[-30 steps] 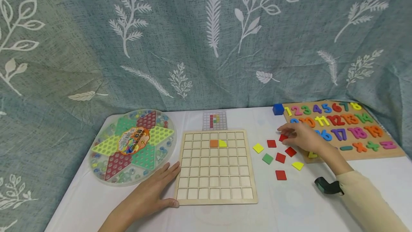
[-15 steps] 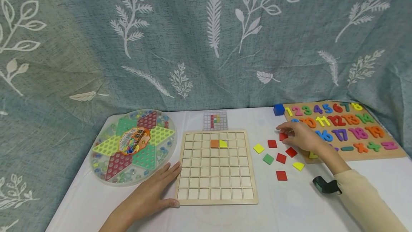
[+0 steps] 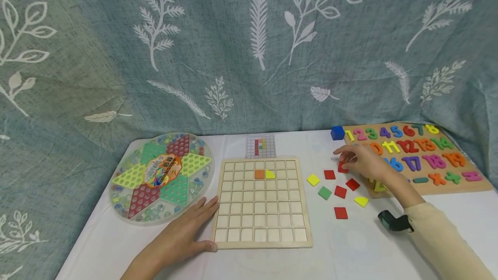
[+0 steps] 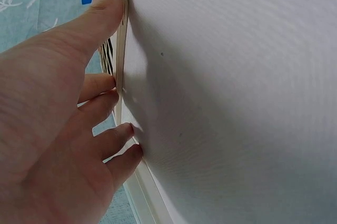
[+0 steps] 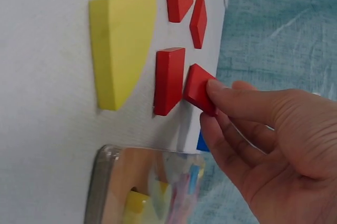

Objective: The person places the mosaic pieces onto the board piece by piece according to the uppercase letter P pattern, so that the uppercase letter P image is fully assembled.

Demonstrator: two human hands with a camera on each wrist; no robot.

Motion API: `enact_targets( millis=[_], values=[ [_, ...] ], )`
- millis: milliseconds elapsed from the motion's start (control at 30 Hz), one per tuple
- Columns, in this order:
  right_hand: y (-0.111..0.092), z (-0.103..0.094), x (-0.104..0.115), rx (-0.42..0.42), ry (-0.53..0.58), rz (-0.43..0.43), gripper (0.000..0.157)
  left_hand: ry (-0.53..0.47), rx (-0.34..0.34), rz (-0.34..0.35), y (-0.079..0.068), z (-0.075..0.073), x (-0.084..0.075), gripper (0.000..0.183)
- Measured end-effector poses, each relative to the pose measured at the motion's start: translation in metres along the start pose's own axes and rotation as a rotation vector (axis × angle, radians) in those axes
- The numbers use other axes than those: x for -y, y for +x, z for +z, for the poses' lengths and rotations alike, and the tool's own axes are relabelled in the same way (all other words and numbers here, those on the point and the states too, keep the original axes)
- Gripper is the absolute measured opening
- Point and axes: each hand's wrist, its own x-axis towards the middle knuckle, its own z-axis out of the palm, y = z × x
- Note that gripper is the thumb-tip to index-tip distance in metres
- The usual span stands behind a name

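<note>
My right hand (image 3: 363, 163) pinches a red square tile (image 5: 198, 86) between thumb and fingers, at the left edge of the number board. The left hand (image 3: 183, 233) rests beside the wooden grid board (image 3: 264, 244), fingertips along its left edge and thumb at the near left corner. In the board's cells lie an orange square tile (image 3: 259, 174) and a yellow quarter-round tile (image 3: 270, 174), side by side. Right of the board are several loose red tiles (image 3: 340, 213), a yellow square (image 3: 313, 179), a green square (image 3: 324, 192) and another yellow quarter-round (image 3: 361, 201).
A small printed grid card (image 3: 260, 147) lies behind the board. At left sits a round Chinese checkers set (image 3: 161, 176) with marbles. The wooden number board (image 3: 476, 185) and a blue cube (image 3: 337, 133) are at back right, before a leaf-patterned curtain (image 3: 233, 46).
The right hand stays almost in place, its fingers shifting slightly on the red tile. The left hand keeps its place at the board's edge.
</note>
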Motion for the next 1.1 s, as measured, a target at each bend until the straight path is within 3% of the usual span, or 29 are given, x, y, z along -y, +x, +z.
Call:
enact_targets(
  millis=[367, 1100],
  values=[
    [0.006, -0.003, 0.008, 0.017, -0.002, 0.006, 0.033, 0.001, -0.006, 0.019, -0.001, 0.002, 0.001, 0.096],
    [0.040, 0.014, 0.044, -0.019, 0.024, -0.157, 0.030, 0.007, -0.010, 0.024, -0.002, 0.000, 0.001, 0.096]
  ],
)
